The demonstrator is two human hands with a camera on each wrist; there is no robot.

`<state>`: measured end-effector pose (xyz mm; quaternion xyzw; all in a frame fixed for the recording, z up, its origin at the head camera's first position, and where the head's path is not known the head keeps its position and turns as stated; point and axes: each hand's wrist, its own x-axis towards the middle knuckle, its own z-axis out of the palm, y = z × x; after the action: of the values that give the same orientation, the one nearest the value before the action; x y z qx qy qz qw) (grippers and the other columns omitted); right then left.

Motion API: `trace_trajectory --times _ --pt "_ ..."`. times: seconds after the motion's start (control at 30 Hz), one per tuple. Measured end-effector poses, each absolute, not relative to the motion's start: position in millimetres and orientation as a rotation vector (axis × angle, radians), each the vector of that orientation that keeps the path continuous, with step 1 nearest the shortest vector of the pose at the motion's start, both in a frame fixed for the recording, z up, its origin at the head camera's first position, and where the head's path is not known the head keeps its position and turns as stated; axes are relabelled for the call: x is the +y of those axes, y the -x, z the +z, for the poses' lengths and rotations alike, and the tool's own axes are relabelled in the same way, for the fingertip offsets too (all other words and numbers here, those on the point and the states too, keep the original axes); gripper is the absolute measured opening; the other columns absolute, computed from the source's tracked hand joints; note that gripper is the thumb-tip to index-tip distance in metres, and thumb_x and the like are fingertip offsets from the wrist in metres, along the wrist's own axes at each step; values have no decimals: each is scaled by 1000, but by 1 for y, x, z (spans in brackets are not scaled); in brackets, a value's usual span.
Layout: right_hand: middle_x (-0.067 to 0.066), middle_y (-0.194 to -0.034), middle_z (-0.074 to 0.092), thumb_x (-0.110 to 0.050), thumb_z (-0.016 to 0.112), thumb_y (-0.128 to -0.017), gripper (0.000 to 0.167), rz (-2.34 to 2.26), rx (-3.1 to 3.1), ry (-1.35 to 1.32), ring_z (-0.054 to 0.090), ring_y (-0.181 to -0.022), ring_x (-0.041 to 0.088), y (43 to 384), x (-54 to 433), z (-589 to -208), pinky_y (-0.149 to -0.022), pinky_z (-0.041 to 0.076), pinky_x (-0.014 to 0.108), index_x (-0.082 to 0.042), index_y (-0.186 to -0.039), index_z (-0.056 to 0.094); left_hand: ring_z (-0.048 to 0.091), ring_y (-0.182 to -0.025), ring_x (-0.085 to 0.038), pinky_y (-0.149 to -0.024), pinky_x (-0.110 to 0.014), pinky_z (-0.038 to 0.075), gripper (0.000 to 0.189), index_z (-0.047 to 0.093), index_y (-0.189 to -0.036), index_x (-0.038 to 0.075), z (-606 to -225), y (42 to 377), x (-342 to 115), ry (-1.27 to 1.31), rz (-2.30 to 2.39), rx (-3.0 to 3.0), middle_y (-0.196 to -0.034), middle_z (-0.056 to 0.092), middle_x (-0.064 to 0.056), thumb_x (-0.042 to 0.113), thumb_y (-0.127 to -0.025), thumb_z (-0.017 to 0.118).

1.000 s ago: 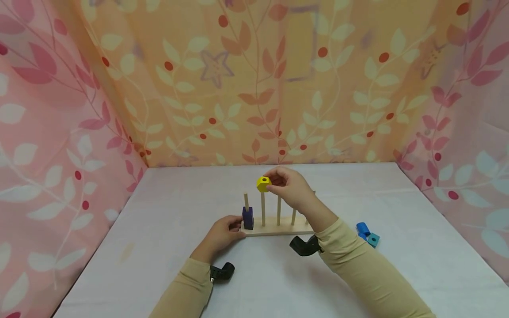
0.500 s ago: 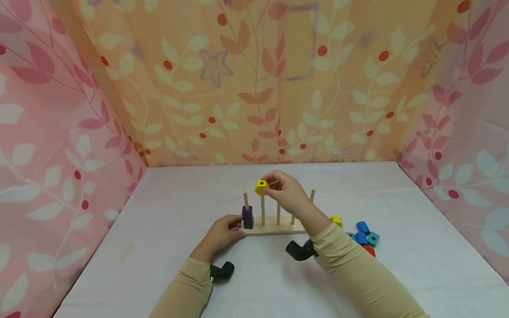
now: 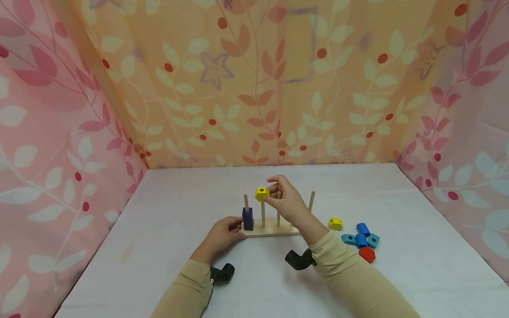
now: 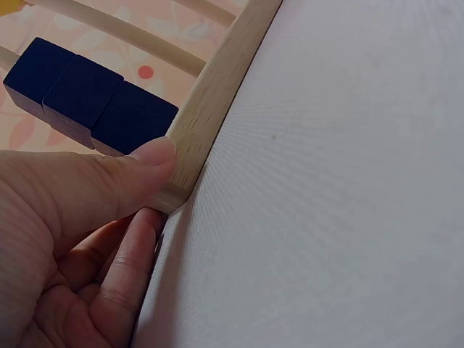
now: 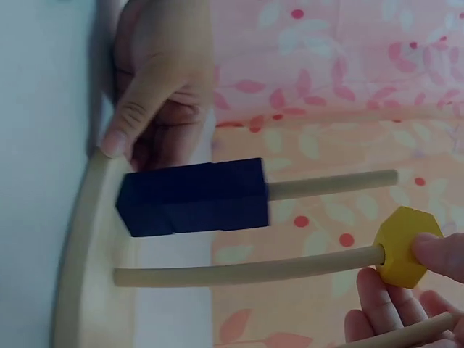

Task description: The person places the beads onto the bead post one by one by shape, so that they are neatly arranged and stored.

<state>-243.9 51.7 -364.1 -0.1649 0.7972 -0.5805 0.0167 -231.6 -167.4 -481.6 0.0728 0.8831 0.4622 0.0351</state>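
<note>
A wooden peg stand (image 3: 272, 229) with a row of upright pegs rests on the table. My left hand (image 3: 220, 233) grips its left end, thumb (image 4: 154, 152) on the base by the first peg and fingers at the base's end. Dark purple square beads (image 3: 248, 219) sit stacked on that first peg, whose tip pokes out above them. Between thumb and fingers, my right hand (image 3: 289, 203) pinches a yellow hexagonal bead (image 5: 403, 245) at the top of the second peg (image 5: 246, 271). The peg's tip goes into the bead's hole. The other pegs carry no beads where they show.
To the right of the stand lie loose beads: a yellow one (image 3: 335, 224), two blue cylinders (image 3: 361, 240), two teal ones (image 3: 373, 240) and a red one (image 3: 367, 254). Patterned cloth walls (image 3: 254, 88) enclose the white table (image 3: 159, 274) at the back and sides.
The yellow bead has moved down and slightly left to the second peg's tip. My right forearm has shifted left, uncovering more loose beads. My left hand stays on the stand.
</note>
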Motion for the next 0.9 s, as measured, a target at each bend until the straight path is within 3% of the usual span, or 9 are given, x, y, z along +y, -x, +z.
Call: trace_trajectory --times 0.13,0.47,0.7,0.9 --pt "12 -106 58 -5 65 -84 51 -1860 2468 441 58 -90 21 243 49 -377 -81 52 30 -11 -127 38 57 -95 -14 -85 -31 49 49 59 -120 7 -482 231 -167 -225 1403 2729 -105 60 -4 16 -75 75" --pt "10 -101 60 -4 67 -82 48 -1927 2429 319 58 -87 19 242 47 -403 -80 52 30 -10 -123 43 57 -96 -15 -85 -30 50 50 59 -121 6 -481 231 -167 -243 1391 2735 -105 61 -5 17 -75 75" --pt "12 -99 60 0 67 -80 37 -1916 2442 293 59 -88 21 241 46 -417 -79 52 32 -2 -113 50 58 -97 -15 -86 -34 49 50 58 -121 7 -481 231 -168 -223 1386 2723 -105 61 -4 17 -76 75" --pt "9 -95 60 -2 68 -79 24 -1866 2466 237 58 -85 18 243 46 -425 -79 51 31 -4 -99 56 58 -98 -16 -86 -32 49 50 58 -122 7 -483 232 -168 -232 1396 2720 -107 61 -5 18 -76 75"
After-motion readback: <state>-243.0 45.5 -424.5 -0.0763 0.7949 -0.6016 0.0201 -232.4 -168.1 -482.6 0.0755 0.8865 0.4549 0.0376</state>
